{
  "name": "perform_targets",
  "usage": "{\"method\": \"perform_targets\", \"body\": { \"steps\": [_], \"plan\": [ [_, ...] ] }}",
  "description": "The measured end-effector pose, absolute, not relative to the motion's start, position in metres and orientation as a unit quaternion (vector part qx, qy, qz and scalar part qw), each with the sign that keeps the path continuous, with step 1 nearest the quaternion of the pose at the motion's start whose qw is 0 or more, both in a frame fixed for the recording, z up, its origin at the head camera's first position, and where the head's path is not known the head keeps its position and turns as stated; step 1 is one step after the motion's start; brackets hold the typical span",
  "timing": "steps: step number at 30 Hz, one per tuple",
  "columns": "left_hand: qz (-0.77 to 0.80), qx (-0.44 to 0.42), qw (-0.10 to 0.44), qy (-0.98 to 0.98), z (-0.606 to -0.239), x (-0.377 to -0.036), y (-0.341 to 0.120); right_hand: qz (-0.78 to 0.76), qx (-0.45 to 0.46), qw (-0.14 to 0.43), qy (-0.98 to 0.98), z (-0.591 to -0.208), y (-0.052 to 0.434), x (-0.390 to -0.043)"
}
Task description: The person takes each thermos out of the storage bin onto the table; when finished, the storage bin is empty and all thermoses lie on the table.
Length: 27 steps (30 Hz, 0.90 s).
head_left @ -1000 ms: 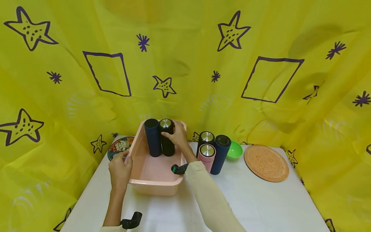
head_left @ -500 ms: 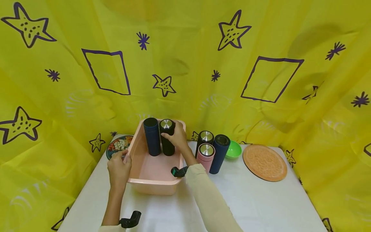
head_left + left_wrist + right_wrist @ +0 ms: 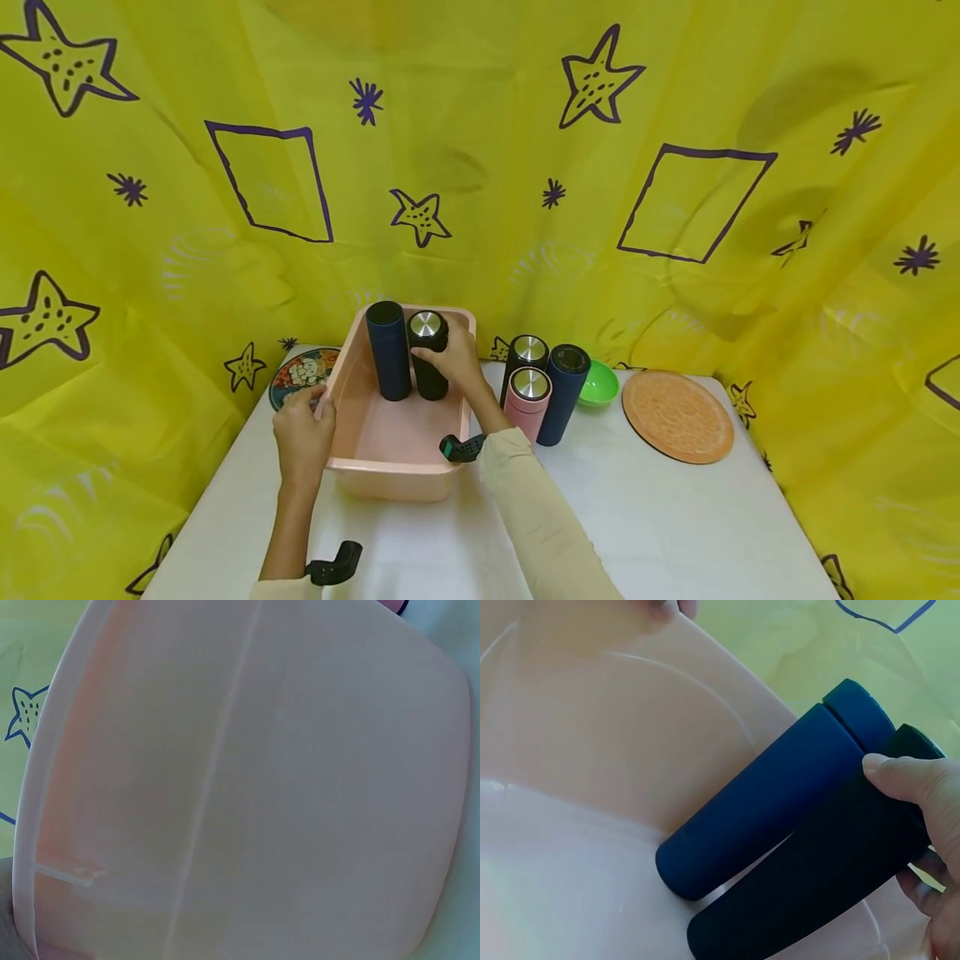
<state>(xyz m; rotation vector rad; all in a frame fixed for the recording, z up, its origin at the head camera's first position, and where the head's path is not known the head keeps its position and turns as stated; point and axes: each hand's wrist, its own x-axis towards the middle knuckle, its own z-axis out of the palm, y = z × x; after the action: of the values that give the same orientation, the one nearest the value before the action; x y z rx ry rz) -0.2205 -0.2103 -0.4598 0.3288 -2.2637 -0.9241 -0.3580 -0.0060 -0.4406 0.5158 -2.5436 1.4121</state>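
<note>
In the head view, a pink plastic basin (image 3: 390, 487) stands on the table's left half. My left hand (image 3: 303, 433) holds its left rim. Inside, toward the back, stands a dark blue flask (image 3: 392, 358), upright. Beside it is a black flask (image 3: 432, 379) with a silver-topped lid; my right hand (image 3: 456, 354) grips it near the top. The right wrist view shows the thumb across the upper part of this black flask (image 3: 802, 870), next to the blue flask (image 3: 757, 802). Only the basin's outer side (image 3: 300, 787) fills most of the left wrist view.
Right of the basin stand another black flask (image 3: 516, 362), a pink flask (image 3: 527, 408) and another blue flask (image 3: 564, 396). Behind them is a green bowl (image 3: 600, 383). A round orange board (image 3: 678, 417) lies farther right. A patterned plate (image 3: 303, 372) lies behind the left hand.
The head view has shifted slightly. The black flask's top, with my right hand on it, has moved slightly away from the blue flask's top and sits lower. My left hand stays on the rim.
</note>
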Motion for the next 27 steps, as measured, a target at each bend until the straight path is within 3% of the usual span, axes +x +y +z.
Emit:
{"method": "perform_targets", "body": {
  "steps": [12, 27],
  "plan": [
    [-0.357, 0.126, 0.334, -0.863, -0.46, -0.221, -0.211, 0.511, 0.192, 0.117, -0.83, -0.431, -0.004, -0.35],
    [-0.363, 0.126, 0.335, -0.861, -0.459, -0.22, -0.211, 0.537, 0.204, 0.142, -0.806, -0.386, -0.004, -0.332]
  ]
}}
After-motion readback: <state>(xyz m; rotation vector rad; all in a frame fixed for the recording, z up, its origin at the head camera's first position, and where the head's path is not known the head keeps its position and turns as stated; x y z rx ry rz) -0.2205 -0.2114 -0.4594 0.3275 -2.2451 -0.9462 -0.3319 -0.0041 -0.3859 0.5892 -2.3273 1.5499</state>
